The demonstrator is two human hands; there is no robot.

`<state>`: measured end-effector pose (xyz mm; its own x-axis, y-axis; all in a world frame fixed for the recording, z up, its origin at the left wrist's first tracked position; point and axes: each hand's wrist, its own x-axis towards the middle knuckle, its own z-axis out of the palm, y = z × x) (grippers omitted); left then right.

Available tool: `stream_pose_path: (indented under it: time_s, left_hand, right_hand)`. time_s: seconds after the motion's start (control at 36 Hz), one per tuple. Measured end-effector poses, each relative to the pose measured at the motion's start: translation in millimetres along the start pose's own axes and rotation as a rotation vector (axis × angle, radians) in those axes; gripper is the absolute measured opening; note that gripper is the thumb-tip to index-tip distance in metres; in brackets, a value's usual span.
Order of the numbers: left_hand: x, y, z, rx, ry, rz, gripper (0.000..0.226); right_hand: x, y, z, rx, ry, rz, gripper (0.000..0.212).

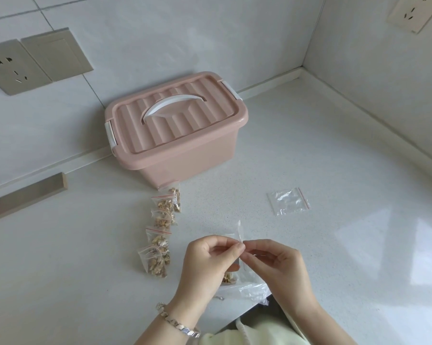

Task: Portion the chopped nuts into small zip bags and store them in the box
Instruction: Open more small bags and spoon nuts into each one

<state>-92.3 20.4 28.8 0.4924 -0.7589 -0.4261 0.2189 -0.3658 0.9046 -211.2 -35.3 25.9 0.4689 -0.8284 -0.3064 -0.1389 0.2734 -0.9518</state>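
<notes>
Two hands are pinching one small clear zip bag.
Five overlapping nut-filled bags are lying before the closed pink plastic box on the white desk; left hand and right hand fingers are gripping the bag's top, half-hiding its nuts; one empty zip bag is lying rightward.
</notes>
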Motion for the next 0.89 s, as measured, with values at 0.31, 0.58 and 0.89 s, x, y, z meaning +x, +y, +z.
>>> stream_pose_path:
  time_s: [0.31, 0.58, 0.89]
  left_hand:
    - [-3, -2, 5, 0.124, 0.068, -0.011, 0.018]
    - [-2, -11, 2, 0.182, 0.049, -0.018, 0.010]
    - [6, -4, -11, 0.032, -0.168, -0.060, 0.017]
  right_hand:
    - [-1, 5, 2, -0.093, 0.044, 0.038, 0.025]
    - [0, 1, 4, -0.196, -0.011, 0.082, 0.013]
    - [11, -5, -10, 0.238, -0.203, 0.358, 0.009]
